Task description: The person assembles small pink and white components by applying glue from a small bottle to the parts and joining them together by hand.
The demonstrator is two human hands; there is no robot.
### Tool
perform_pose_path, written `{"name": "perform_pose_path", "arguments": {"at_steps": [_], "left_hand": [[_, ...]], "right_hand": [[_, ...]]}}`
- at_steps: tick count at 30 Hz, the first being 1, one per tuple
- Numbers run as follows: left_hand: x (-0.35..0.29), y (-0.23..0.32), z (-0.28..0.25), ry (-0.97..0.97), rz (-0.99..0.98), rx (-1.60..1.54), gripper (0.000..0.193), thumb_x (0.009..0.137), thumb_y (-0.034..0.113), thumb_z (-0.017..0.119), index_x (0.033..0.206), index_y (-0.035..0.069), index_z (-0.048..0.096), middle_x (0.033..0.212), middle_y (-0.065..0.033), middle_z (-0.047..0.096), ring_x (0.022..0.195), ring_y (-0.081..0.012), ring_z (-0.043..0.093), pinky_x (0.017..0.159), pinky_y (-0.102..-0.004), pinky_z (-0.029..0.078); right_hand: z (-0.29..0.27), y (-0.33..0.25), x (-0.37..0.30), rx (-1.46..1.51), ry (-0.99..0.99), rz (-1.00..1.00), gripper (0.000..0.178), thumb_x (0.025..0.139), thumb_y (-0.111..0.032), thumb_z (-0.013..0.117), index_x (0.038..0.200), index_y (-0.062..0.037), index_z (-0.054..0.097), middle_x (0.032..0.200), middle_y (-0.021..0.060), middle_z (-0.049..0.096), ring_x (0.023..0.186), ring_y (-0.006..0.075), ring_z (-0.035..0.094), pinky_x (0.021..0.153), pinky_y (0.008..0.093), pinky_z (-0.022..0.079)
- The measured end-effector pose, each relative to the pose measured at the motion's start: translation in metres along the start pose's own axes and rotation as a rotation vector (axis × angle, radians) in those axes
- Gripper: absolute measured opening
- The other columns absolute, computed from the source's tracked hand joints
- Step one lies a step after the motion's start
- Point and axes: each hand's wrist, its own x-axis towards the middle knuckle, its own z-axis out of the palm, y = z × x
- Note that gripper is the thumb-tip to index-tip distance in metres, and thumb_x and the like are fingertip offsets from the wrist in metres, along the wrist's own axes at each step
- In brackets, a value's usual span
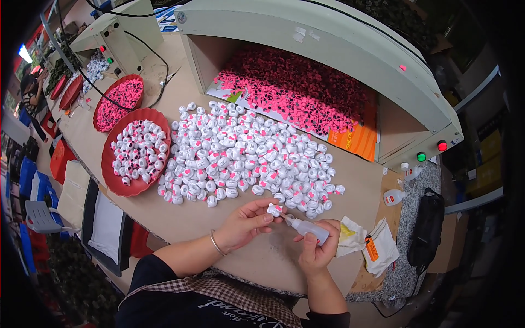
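Between the thumb and fingers of my left hand (247, 225) is a small white doll head with a pink bow (274, 209). My right hand (320, 249) grips a translucent squeeze bottle (313, 230), tilted so its thin nozzle points at the doll head. Whether the tip touches it, I cannot tell. Just beyond my hands, a wide pile of similar white heads with pink parts (235, 150) covers the tabletop (219, 240). To its left, a red scalloped bowl (123, 187) contains more white pieces, some showing dark openings.
Behind the pile stands a pale green machine housing (306, 33) with many small pink pieces (295, 93) inside. A second red bowl (139, 82) holds pink pieces. At right lie folded white cloths (381, 251), a small bottle (394, 197) and a black pouch (427, 229).
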Motion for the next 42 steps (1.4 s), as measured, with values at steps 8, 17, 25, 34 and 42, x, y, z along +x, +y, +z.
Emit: {"name": "perform_pose_path", "arguments": {"at_steps": [8, 17, 25, 34, 42], "left_hand": [[0.0, -0.002, -0.001, 0.006, 0.002, -0.009, 0.035, 0.083, 0.009, 0.05, 0.117, 0.011, 0.044, 0.111, -0.0034, 0.051, 0.096, -0.0112, 0.052, 0.07, -0.0201, 0.045], [-0.001, -0.002, -0.002, 0.034, 0.024, -0.006, 0.035, 0.082, 0.007, 0.05, 0.116, 0.01, 0.044, 0.108, -0.0026, 0.052, 0.096, -0.0119, 0.052, 0.071, -0.0218, 0.044], [0.0, -0.004, -0.001, 0.057, 0.063, 0.002, 0.036, 0.081, 0.004, 0.051, 0.116, 0.009, 0.044, 0.103, -0.0028, 0.054, 0.094, -0.0125, 0.053, 0.072, -0.0227, 0.044], [-0.002, -0.005, 0.0, 0.038, 0.054, 0.036, 0.038, 0.081, 0.004, 0.05, 0.119, 0.008, 0.042, 0.105, -0.003, 0.053, 0.095, -0.0131, 0.053, 0.074, -0.0234, 0.045], [-0.002, -0.005, 0.0, 0.025, 0.035, 0.04, 0.04, 0.082, 0.005, 0.05, 0.12, 0.008, 0.041, 0.104, -0.0048, 0.054, 0.095, -0.012, 0.052, 0.074, -0.0231, 0.044]], "right_hand": [[0.001, 0.001, -0.001, 0.024, -0.008, 0.012, 0.024, 0.078, -0.013, 0.055, 0.091, 0.0036, 0.043, 0.087, 0.0128, 0.04, 0.063, 0.0155, 0.052, 0.044, 0.0233, 0.05], [-0.002, -0.004, -0.001, -0.028, -0.034, 0.021, 0.023, 0.077, -0.012, 0.055, 0.09, 0.0036, 0.044, 0.084, 0.0125, 0.041, 0.062, 0.0147, 0.052, 0.045, 0.0227, 0.049], [-0.002, -0.001, 0.0, -0.064, -0.016, -0.014, 0.025, 0.078, -0.013, 0.054, 0.091, 0.0042, 0.043, 0.086, 0.0123, 0.04, 0.064, 0.015, 0.052, 0.045, 0.0233, 0.05], [0.001, -0.002, -0.002, 0.033, -0.019, 0.035, 0.026, 0.079, -0.014, 0.054, 0.092, 0.0043, 0.042, 0.088, 0.0125, 0.039, 0.064, 0.0156, 0.052, 0.046, 0.0237, 0.051], [0.004, 0.0, -0.002, 0.01, -0.022, 0.021, 0.025, 0.078, -0.014, 0.054, 0.091, 0.0049, 0.044, 0.086, 0.0128, 0.039, 0.064, 0.0158, 0.051, 0.045, 0.0237, 0.051]]}}
